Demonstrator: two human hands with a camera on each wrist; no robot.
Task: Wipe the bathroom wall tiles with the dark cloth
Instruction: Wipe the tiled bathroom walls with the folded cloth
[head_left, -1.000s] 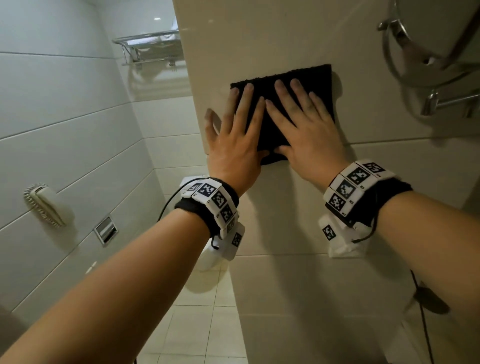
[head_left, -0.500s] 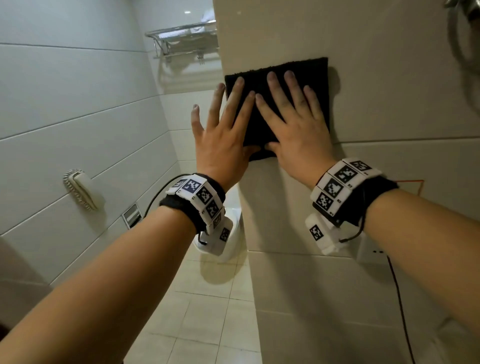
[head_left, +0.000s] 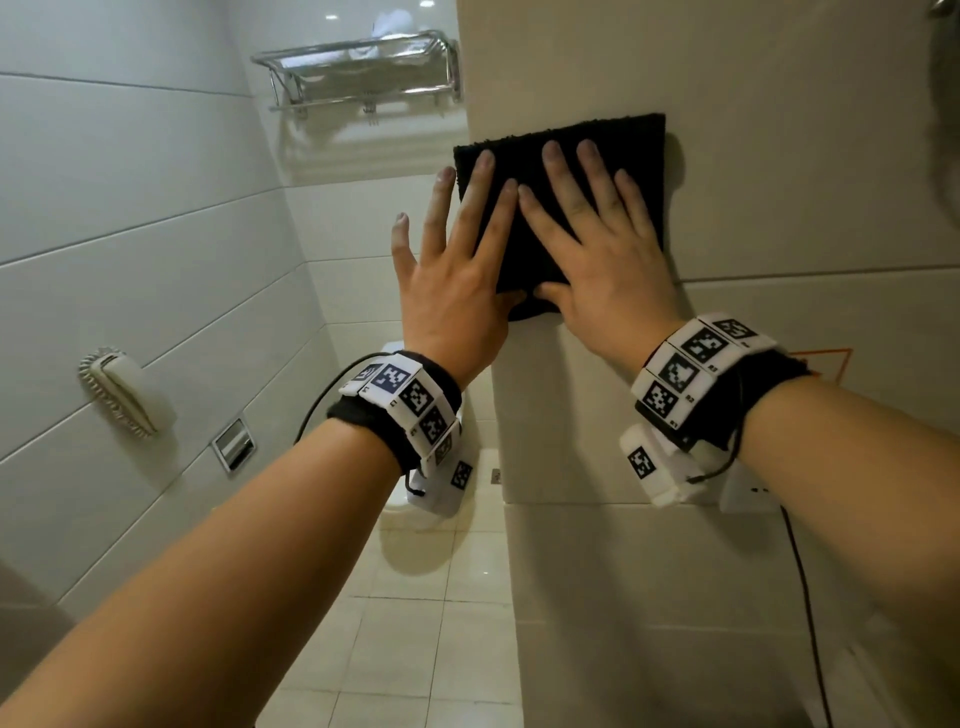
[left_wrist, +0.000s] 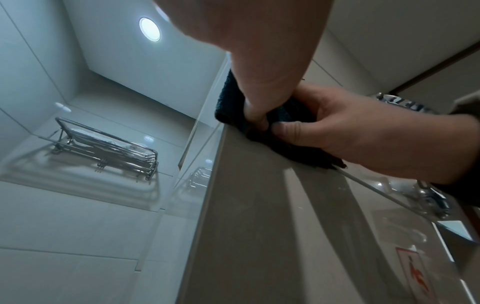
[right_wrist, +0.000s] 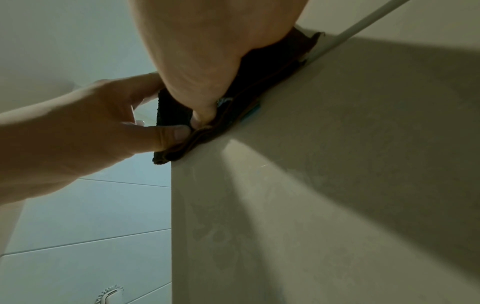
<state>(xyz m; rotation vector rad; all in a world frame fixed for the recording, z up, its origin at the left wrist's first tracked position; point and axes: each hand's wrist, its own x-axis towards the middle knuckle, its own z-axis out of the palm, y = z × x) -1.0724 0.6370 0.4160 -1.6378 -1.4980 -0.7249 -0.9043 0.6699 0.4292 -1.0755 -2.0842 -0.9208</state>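
Observation:
A dark cloth (head_left: 641, 171) lies flat against the beige wall tile (head_left: 779, 182), its left edge at the wall's outer corner. Both my hands press it with straight, spread fingers. My left hand (head_left: 457, 270) covers the cloth's left part, and its two outer fingers reach past the corner into the air. My right hand (head_left: 602, 260) covers the middle and lower right. In the left wrist view the cloth (left_wrist: 228, 111) bulges under my thumbs. In the right wrist view the cloth's (right_wrist: 259, 78) folded layers show beneath my palm.
A chrome towel rack (head_left: 363, 67) hangs on the far wall. A wall phone (head_left: 124, 389) and a recessed metal holder (head_left: 234, 444) sit on the left wall. Below my right wrist is a white socket (head_left: 748, 488) with a black cable. The tiled floor (head_left: 415, 649) lies below.
Both hands have slid the cloth left along the tile to the wall's corner. My left hand's outer fingers now hang past the edge.

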